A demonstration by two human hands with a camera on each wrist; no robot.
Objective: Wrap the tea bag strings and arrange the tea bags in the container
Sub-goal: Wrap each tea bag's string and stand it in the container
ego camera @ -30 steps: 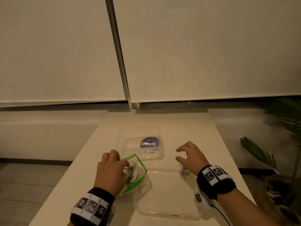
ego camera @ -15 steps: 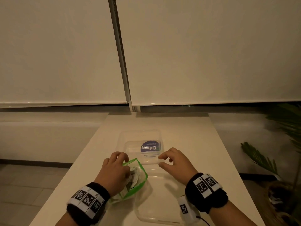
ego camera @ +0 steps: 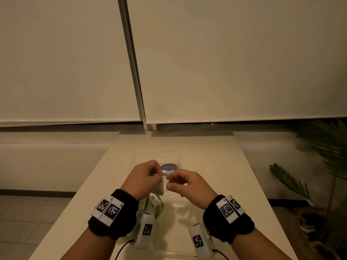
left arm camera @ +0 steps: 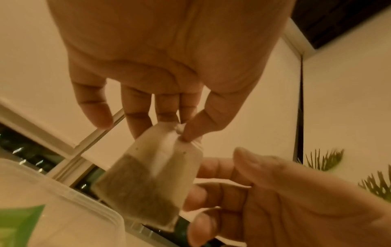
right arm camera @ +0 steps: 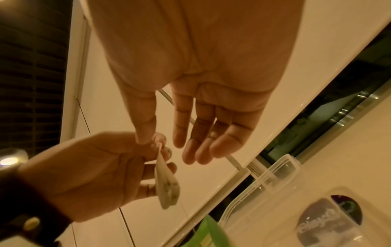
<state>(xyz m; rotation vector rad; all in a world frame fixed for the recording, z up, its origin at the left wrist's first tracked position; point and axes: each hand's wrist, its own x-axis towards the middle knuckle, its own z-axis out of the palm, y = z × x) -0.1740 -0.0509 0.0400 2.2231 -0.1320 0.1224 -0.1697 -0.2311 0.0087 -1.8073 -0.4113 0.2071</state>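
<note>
Both hands meet in the air over the near rim of the clear plastic container (ego camera: 137, 158), the left hand (ego camera: 141, 178) pinching a tea bag (left arm camera: 152, 175) that hangs between the palms and fills the small gap there, the right hand (ego camera: 187, 184) close at 3 o'clock of it. Beneath the wrists the way down is blocked by the green-edged pouch (ego camera: 159, 205) at 6 o'clock of the left hand and the clear lid (ego camera: 178, 212) beside it (both lying flat). Bare table (ego camera: 216, 147) lies at 12 o'clock beyond the container and along both edges, at 9 and 3 o'clock.
</note>
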